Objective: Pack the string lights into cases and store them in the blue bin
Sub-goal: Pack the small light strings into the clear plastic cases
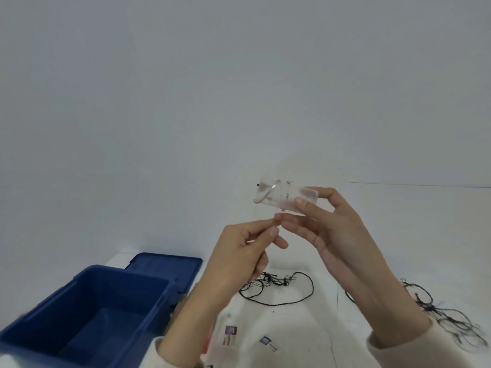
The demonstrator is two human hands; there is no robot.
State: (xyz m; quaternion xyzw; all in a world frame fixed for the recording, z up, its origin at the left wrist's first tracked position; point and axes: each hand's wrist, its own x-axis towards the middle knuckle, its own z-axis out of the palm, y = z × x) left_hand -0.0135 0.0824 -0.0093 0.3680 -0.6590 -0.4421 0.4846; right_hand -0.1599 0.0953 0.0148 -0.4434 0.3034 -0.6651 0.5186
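Holding the clear plastic case (281, 193) up above the table (372, 261), mid-pack.
I see my right hand (332, 229) clamped thumb-and-fingers on the case's near end. My left hand (239, 256) pinches just under it, probably on a fine wire, too thin to confirm. Case: see-through, boxy, pale coil inside. I judge it light, rigid and slick, best gripped by the short ends. Dark string lights (279, 285) lie tangled on the table, limp and snag-prone, so lift them by the bundle. Blue bin (122, 270) stands open, lower left.
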